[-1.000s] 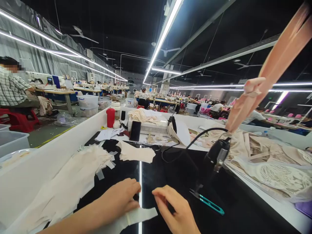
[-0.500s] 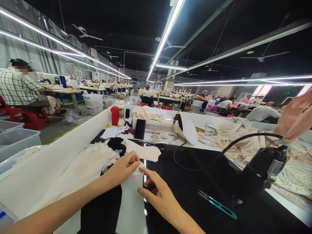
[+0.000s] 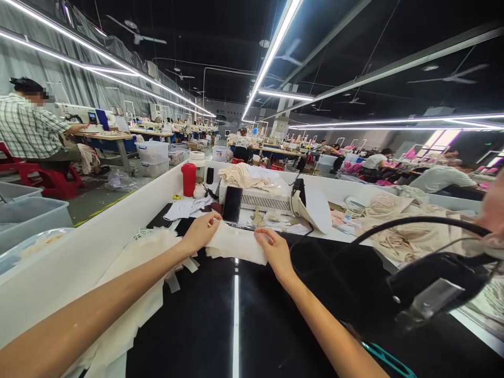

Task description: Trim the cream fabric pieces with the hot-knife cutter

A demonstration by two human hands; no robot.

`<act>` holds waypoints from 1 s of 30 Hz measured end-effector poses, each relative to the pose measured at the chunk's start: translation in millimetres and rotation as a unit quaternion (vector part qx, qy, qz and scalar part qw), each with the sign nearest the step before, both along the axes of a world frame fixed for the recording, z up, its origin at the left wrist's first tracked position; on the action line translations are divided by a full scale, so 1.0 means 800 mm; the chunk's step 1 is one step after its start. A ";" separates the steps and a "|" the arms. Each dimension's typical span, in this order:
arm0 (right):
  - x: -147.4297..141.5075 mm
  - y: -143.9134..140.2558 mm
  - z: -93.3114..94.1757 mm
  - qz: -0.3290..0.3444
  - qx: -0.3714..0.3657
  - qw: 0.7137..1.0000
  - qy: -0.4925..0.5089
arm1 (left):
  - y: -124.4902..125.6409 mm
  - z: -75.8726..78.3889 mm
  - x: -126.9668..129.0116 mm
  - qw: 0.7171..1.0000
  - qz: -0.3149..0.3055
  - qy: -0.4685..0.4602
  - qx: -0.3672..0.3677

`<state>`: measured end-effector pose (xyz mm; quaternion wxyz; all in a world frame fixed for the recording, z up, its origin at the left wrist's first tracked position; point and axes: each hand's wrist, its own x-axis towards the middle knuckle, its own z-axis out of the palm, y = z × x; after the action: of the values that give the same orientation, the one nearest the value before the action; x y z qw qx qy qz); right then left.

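Note:
Both my arms reach far forward over a glossy black table (image 3: 275, 325). My left hand (image 3: 202, 231) pinches the near left corner of a cream fabric piece (image 3: 236, 245) that lies flat on a small stack. My right hand (image 3: 273, 248) rests with its fingers on the right edge of the same piece. A larger heap of cream fabric pieces (image 3: 145, 273) spreads along the table's left side, under my left forearm.
A black clamp lamp (image 3: 437, 286) juts in at the right, teal thread snips (image 3: 388, 359) below it. Behind the stack stand a phone (image 3: 232, 203), a white machine (image 3: 260, 198) and a red bottle (image 3: 189, 179). Lace fabric (image 3: 397, 231) lies at the right. Other people work nearby.
My hands have carried a cream piece from the near edge of the table forward and laid it on the stack at the back. The view has tilted and shifted with them.

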<state>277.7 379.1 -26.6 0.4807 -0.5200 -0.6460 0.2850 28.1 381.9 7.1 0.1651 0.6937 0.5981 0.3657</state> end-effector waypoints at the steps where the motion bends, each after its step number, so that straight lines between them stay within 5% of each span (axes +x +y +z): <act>1: 0.001 0.009 -0.003 -0.007 0.000 1.000 -0.010 | 0.004 -0.004 0.000 1.000 0.001 0.008 -0.004; 10: 0.002 0.050 -0.033 -0.006 0.006 0.986 -0.164 | 0.014 -0.041 0.002 0.996 -0.012 0.072 -0.058; 15: 0.001 0.048 -0.044 -0.053 0.017 0.975 -0.215 | 0.013 -0.042 0.000 0.992 -0.015 0.090 -0.085; 23: 0.005 0.045 -0.050 -0.124 0.050 0.959 -0.250 | -0.024 0.010 -0.026 0.987 -0.025 0.146 -0.069; 30: 0.009 0.049 -0.060 -0.094 0.088 0.967 -0.221 | -0.115 0.067 -0.114 0.964 0.067 0.248 -0.068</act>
<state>284.7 418.2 -74.7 0.3939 -0.5842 -0.7072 0.0588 -63.4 290.0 60.5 0.0336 0.7081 0.6890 0.1507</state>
